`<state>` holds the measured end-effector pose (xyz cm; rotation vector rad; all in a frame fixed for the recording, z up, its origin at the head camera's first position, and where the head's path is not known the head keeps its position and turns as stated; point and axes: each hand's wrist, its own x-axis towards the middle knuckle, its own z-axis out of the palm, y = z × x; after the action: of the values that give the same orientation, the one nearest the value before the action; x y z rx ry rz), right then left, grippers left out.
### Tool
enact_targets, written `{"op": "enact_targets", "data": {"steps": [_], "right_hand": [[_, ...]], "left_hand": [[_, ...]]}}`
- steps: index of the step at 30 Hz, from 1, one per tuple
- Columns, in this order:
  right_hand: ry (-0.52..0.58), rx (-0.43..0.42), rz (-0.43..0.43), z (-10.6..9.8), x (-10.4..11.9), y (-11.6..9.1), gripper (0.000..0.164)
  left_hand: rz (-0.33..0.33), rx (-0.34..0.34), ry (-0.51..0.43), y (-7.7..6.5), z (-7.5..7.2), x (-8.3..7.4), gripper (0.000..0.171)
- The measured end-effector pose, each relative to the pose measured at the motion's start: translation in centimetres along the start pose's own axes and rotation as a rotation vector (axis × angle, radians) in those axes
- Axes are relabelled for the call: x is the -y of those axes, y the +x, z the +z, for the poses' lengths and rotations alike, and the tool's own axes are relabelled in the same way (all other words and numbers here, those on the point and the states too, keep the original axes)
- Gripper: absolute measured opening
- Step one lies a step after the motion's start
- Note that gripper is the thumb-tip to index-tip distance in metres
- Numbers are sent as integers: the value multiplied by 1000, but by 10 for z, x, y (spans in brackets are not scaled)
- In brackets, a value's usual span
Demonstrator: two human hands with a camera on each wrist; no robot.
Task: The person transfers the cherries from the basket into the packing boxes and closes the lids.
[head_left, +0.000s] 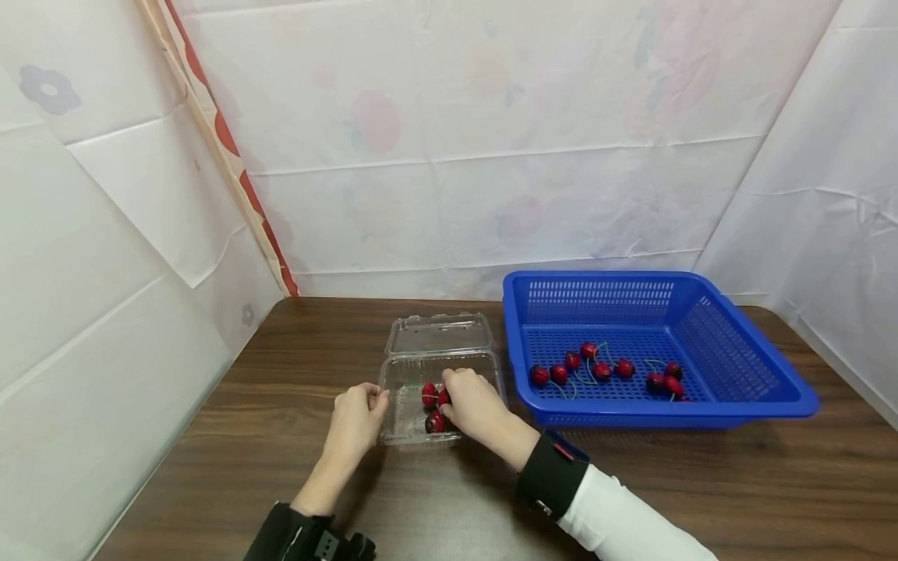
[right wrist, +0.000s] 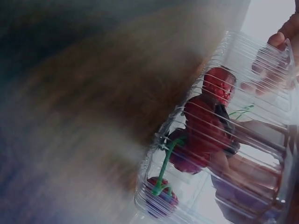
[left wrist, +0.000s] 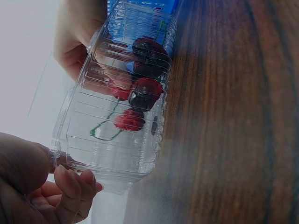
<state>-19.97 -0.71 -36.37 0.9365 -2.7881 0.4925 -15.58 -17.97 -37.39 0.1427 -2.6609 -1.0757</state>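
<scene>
A clear plastic clamshell box (head_left: 401, 425) stands on the table with its lid (head_left: 440, 335) folded back. My left hand (head_left: 356, 419) pinches the box's near left edge between thumb and fingers; the left wrist view shows the fingertips at its corner. Several red cherries (left wrist: 130, 120) with green stems lie on the bottom. Reaching in over the right side, my right hand (head_left: 477, 403) has its fingers curled at a cherry (head_left: 443, 397) among them. Through the ribbed wall in the right wrist view, its fingers (right wrist: 252, 172) show behind the dark red cherries (right wrist: 203, 126), partly hidden.
A blue perforated basket (head_left: 673, 414) stands right of the box, with several stemmed cherries (head_left: 602, 371) on its floor. The brown wood-grain table (head_left: 281, 389) carries everything. White patterned cloth (head_left: 449, 187) closes off the back and both sides.
</scene>
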Motion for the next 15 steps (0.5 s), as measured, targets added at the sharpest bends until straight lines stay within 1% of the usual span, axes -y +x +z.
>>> {"op": "enact_targets", "data": {"steps": [9,15], "right_hand": [[-73,1,-18,3,3,-1,20],[-78,14,-30,3,4,-1,18]], "left_hand": [[4,-14,11,1,0,0,17],[2,-7,13,0,-1,0,17]]}}
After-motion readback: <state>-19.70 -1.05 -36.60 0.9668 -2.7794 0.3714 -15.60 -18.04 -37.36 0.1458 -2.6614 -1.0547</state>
